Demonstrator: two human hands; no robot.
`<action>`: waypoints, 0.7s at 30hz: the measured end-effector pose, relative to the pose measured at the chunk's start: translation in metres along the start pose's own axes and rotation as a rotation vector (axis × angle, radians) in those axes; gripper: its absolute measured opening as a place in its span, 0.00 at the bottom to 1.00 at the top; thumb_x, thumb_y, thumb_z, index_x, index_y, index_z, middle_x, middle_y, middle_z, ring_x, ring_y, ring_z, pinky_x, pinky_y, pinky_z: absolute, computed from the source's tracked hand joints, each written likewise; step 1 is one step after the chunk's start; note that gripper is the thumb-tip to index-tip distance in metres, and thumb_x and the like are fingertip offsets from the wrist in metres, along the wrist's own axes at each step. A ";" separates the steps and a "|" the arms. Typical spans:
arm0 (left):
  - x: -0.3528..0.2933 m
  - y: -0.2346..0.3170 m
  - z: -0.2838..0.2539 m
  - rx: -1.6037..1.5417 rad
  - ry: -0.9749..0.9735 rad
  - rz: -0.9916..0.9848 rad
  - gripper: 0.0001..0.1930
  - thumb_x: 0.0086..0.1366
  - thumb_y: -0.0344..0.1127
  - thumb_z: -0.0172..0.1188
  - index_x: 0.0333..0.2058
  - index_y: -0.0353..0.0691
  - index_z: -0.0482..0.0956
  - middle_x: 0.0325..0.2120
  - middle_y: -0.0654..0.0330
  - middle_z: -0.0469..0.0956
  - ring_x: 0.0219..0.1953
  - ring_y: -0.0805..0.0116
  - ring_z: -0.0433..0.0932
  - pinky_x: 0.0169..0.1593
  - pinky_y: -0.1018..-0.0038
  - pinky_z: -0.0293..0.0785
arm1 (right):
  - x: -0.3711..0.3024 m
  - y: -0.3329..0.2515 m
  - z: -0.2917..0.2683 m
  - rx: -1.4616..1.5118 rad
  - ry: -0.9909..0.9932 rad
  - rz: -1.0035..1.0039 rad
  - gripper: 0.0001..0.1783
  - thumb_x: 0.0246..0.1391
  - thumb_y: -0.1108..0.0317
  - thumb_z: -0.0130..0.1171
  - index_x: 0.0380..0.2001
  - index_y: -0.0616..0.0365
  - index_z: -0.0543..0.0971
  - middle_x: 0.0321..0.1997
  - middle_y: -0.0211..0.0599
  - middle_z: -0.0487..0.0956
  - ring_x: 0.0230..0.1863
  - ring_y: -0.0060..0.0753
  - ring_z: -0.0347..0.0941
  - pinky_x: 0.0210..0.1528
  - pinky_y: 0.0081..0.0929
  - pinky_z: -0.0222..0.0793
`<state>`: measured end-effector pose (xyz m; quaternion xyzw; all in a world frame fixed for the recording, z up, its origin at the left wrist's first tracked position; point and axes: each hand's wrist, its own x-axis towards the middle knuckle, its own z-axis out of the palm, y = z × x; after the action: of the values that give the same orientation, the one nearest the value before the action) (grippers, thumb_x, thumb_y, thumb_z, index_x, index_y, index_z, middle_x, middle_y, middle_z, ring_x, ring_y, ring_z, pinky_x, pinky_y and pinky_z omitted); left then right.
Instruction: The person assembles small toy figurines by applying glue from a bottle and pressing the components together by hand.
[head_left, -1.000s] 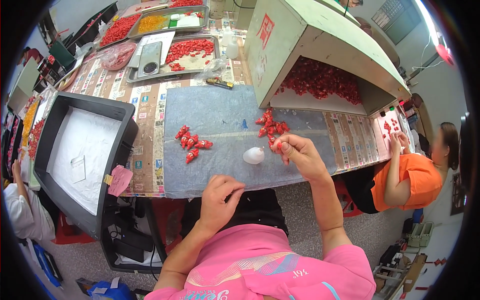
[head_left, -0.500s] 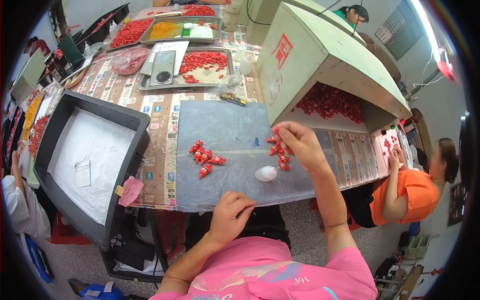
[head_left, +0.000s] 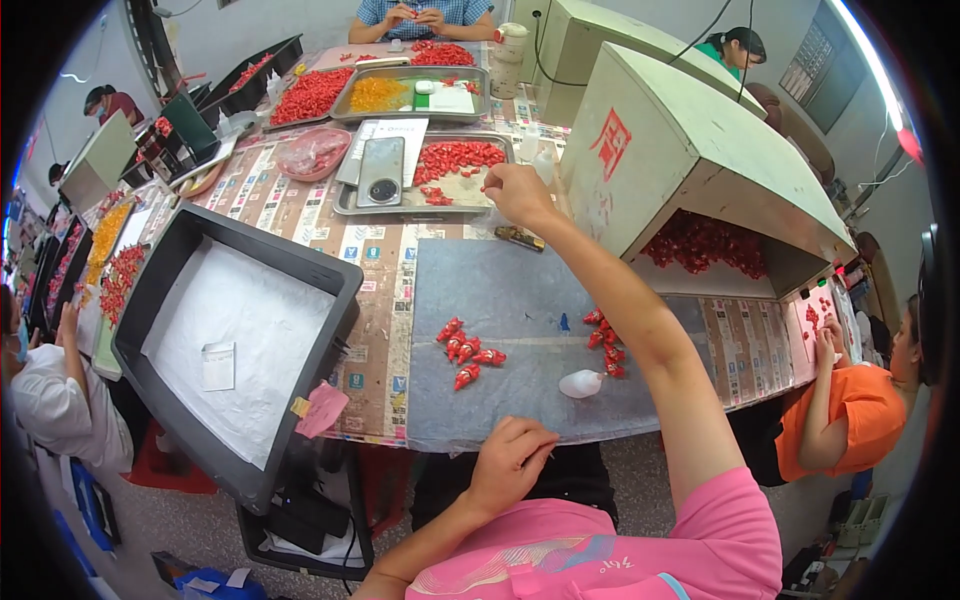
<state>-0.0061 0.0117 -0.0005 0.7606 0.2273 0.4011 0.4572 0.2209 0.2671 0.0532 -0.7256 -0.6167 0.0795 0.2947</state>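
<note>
My right hand (head_left: 520, 196) reaches over the near metal tray (head_left: 420, 209), its fingertips pinched at a small red piece, mostly hidden. Small red pieces (head_left: 455, 157) lie heaped in that tray. At the mat's front edge my left hand (head_left: 512, 462) is closed, thumb against fingers; I cannot make out anything in it. Red figure-like pieces (head_left: 465, 348) form a loose group on the grey mat (head_left: 480, 280). A second red group (head_left: 612, 352) lies to the right, partly behind my right forearm. Close by, a small white squeeze bottle (head_left: 581, 384) rests on its side.
A black bin (head_left: 350, 290) with white lining stands at left. On the right is a pale green box-shaped booth (head_left: 640, 150) with dark red pieces inside. A phone (head_left: 382, 170) lies across the tray; a lighter (head_left: 519, 238) sits behind the mat. Other people work around the table.
My right hand has moved from the right-hand red group, away and leftward, to the near tray. My left hand stays closed by the table edge. The whole view has shifted.
</note>
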 end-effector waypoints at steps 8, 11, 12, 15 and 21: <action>0.001 0.001 -0.004 0.022 -0.039 -0.003 0.08 0.50 0.23 0.62 0.31 0.36 0.79 0.29 0.58 0.75 0.32 0.60 0.72 0.36 0.70 0.69 | -0.044 -0.009 -0.023 0.225 0.075 -0.127 0.09 0.48 0.70 0.59 0.34 0.60 0.80 0.30 0.40 0.80 0.31 0.34 0.75 0.36 0.29 0.70; 0.002 0.000 -0.003 0.002 -0.047 0.004 0.09 0.49 0.22 0.63 0.31 0.37 0.79 0.29 0.58 0.75 0.32 0.60 0.73 0.35 0.70 0.69 | -0.106 -0.019 -0.074 0.300 0.035 -0.156 0.09 0.51 0.70 0.59 0.35 0.62 0.80 0.25 0.35 0.78 0.27 0.20 0.71 0.33 0.21 0.68; 0.001 0.000 -0.003 0.006 -0.026 -0.006 0.08 0.49 0.22 0.63 0.31 0.37 0.79 0.28 0.58 0.75 0.31 0.60 0.73 0.35 0.70 0.69 | -0.130 -0.022 -0.091 0.294 0.032 -0.095 0.09 0.51 0.69 0.60 0.35 0.61 0.80 0.26 0.35 0.78 0.27 0.20 0.71 0.32 0.20 0.68; 0.004 0.000 -0.002 0.008 -0.027 -0.013 0.08 0.49 0.22 0.63 0.30 0.37 0.79 0.28 0.58 0.76 0.31 0.61 0.73 0.34 0.71 0.69 | -0.189 0.012 -0.123 0.293 0.060 0.073 0.09 0.51 0.69 0.60 0.35 0.61 0.80 0.28 0.34 0.78 0.27 0.20 0.71 0.32 0.20 0.67; 0.006 0.001 -0.001 0.015 -0.045 -0.041 0.07 0.49 0.22 0.64 0.29 0.37 0.80 0.27 0.58 0.77 0.30 0.63 0.74 0.34 0.74 0.69 | -0.279 0.073 -0.144 0.138 0.074 0.285 0.08 0.50 0.72 0.60 0.35 0.60 0.79 0.31 0.33 0.77 0.30 0.21 0.72 0.33 0.20 0.68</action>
<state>-0.0035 0.0160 0.0034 0.7678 0.2355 0.3728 0.4648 0.2882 -0.0478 0.0632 -0.7864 -0.4892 0.1361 0.3519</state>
